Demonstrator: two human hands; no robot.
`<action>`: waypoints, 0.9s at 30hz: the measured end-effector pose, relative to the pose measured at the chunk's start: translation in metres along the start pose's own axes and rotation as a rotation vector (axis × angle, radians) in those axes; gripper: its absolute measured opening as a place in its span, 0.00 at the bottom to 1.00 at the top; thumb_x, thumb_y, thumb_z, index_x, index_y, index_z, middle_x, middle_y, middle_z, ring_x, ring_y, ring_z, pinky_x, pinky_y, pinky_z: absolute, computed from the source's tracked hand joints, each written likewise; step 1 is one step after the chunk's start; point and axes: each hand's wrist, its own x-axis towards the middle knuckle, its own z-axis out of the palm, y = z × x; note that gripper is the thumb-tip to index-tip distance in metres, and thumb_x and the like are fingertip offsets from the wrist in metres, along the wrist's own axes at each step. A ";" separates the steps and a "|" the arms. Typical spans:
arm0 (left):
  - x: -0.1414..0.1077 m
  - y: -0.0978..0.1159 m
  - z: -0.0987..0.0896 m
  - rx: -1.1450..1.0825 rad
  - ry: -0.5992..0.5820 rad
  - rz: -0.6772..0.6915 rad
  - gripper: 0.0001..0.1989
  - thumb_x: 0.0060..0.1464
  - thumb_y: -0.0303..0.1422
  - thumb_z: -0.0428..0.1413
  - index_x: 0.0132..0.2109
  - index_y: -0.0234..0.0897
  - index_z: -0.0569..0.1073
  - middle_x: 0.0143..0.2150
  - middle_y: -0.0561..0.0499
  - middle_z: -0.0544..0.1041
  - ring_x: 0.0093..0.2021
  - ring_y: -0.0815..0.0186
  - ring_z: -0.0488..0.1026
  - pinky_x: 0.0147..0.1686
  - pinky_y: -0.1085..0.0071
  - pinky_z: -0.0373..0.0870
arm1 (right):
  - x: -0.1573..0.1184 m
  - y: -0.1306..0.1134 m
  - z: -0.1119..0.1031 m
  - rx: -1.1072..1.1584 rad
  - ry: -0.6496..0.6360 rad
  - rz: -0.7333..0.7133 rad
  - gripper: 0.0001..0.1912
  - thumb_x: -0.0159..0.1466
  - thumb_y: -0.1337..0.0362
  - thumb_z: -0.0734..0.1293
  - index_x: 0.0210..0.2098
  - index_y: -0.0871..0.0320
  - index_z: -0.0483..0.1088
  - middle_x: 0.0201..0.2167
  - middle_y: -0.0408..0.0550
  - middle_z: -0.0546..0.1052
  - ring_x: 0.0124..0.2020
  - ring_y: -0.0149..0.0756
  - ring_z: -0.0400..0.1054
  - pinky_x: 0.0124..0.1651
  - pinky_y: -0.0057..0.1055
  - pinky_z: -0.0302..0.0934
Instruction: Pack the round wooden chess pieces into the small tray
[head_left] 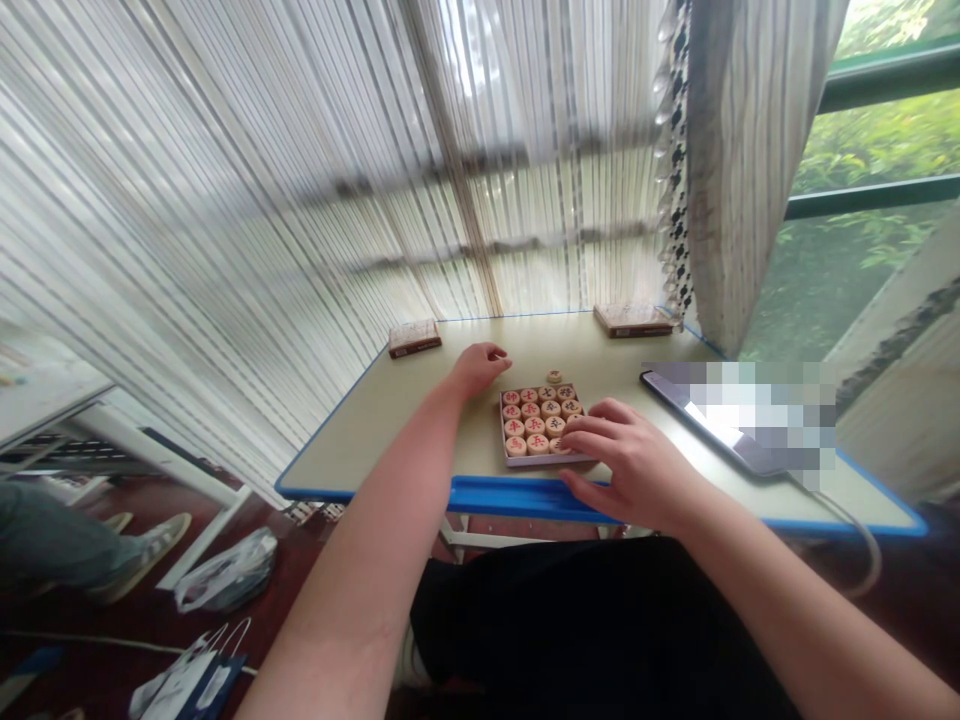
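Note:
A shallow square box [505, 462] sits near the table's front edge, with rows of round wooden Chinese chess pieces [535, 426] in it. Their characters are red on the left and dark on the right. One loose piece [554, 377] lies just behind the box. My right hand [626, 455] is over the box's right side, fingers spread, fingertips at the pieces there and hiding some of them. Whether it presses on them I cannot tell. Beyond the box's back left corner, my left hand [480, 369] hovers or rests at the tabletop, fingers loosely bent and apart, with nothing visible in them.
The pale table [360, 440] has a blue edge. Two flat boxes stand at its back, one left [415, 338] and one right [634, 320]. A phone [720, 430] with a cable lies at right. String curtains hang behind. Bags [229, 570] and another person's foot [154, 550] are at lower left.

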 end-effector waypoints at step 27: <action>-0.002 -0.001 0.002 0.015 0.009 -0.007 0.16 0.47 0.35 0.54 0.43 0.32 0.75 0.31 0.47 0.77 0.30 0.67 0.72 0.32 0.73 0.67 | -0.002 -0.003 -0.006 0.118 0.043 -0.009 0.09 0.55 0.66 0.64 0.36 0.56 0.71 0.36 0.49 0.76 0.40 0.40 0.62 0.45 0.38 0.58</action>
